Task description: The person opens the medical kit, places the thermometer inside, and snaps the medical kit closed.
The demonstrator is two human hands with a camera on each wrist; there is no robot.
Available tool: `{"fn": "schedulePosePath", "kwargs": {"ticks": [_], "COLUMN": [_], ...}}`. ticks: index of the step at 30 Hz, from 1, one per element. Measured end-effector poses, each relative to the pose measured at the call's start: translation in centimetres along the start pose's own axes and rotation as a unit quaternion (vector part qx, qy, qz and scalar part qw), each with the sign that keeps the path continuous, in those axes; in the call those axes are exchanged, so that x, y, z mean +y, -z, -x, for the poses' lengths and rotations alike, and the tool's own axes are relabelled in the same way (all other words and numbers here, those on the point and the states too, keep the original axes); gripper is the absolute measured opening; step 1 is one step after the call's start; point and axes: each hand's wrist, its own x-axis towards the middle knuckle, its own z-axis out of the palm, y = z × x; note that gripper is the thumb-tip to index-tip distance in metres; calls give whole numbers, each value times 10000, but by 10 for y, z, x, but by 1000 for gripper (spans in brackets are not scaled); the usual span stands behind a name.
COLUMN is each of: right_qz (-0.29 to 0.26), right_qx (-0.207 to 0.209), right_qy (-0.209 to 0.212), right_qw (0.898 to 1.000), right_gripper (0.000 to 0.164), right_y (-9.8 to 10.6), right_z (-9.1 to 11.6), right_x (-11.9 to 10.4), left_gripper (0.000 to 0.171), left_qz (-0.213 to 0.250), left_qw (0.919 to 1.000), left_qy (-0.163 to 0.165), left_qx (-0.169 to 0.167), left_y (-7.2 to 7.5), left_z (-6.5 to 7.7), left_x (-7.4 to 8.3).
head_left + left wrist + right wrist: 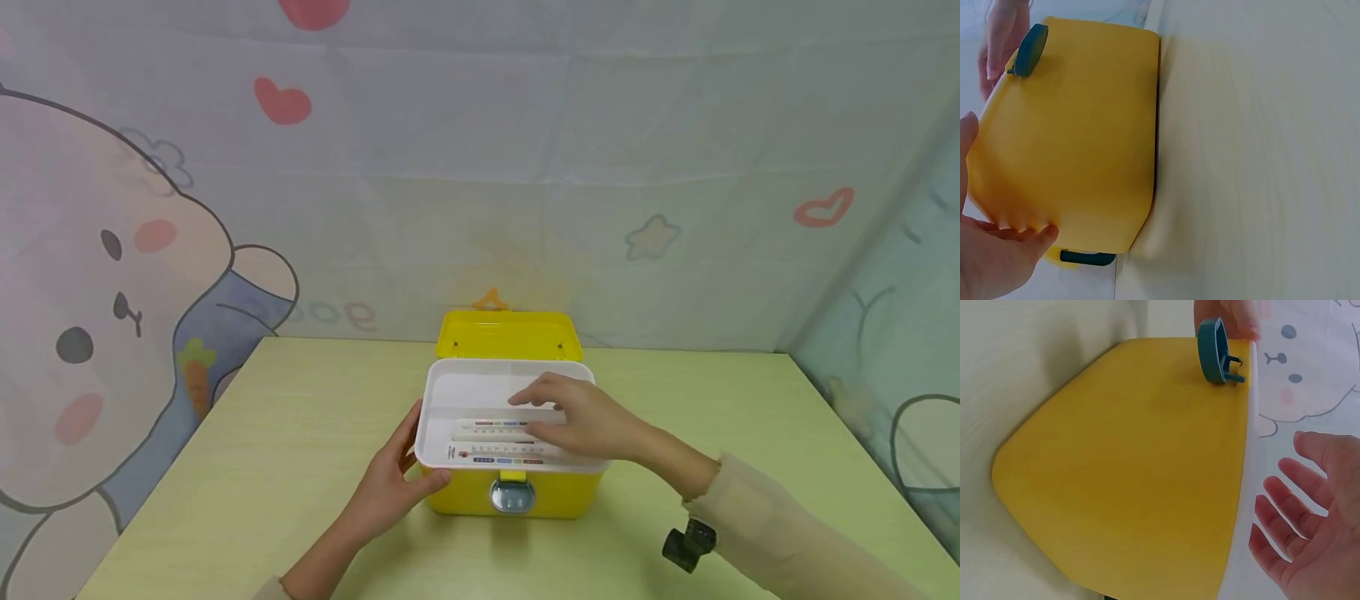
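A yellow storage box (pixel 558 498) stands on the table with its lid (pixel 506 335) swung up behind it. The white tray (pixel 465 387) on top holds two white thermometers (pixel 502 455) with printed scales. At the box's left side my left hand (pixel 382 490) grips the front corner, thumb in front and fingers along the side wall. Over the tray's right part hovers my right hand (pixel 596 419), fingers loosely bent and apart. The right wrist view shows that hand (pixel 1316 519) holding nothing. A round clear latch (pixel 512 496) is on the box front.
The box rests on a pale wood-look table (pixel 315 417). A printed cloth (pixel 465 167) with a cartoon animal and hearts hangs behind it. A small black device (pixel 688 546) is at my right sleeve cuff.
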Motion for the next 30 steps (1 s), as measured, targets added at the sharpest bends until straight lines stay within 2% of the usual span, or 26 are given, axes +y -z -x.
{"fn": "schedulePosePath", "kwargs": {"ticks": [7, 14, 23, 30], "right_qz": [0, 28, -110, -290], "right_qx": [212, 508, 893, 1062], "right_qy": [-224, -377, -655, -1031], "right_qw": [9995, 9980, 9938, 9886], "right_gripper": [30, 29, 29, 28], "right_y": [4, 8, 17, 21], "right_z": [6, 9, 12, 13], "right_x": [9, 19, 35, 49], "left_gripper": [79, 54, 49, 51], "left_qz": [-152, -39, -275, -351], "left_qw": [9997, 9989, 9975, 9978], "left_qy": [168, -337, -373, -93], "left_qx": [132, 322, 529, 554], "left_y": [2, 9, 23, 32], "left_z": [-2, -7, -20, -34], "left_x": [-1, -3, -1, 0]}}
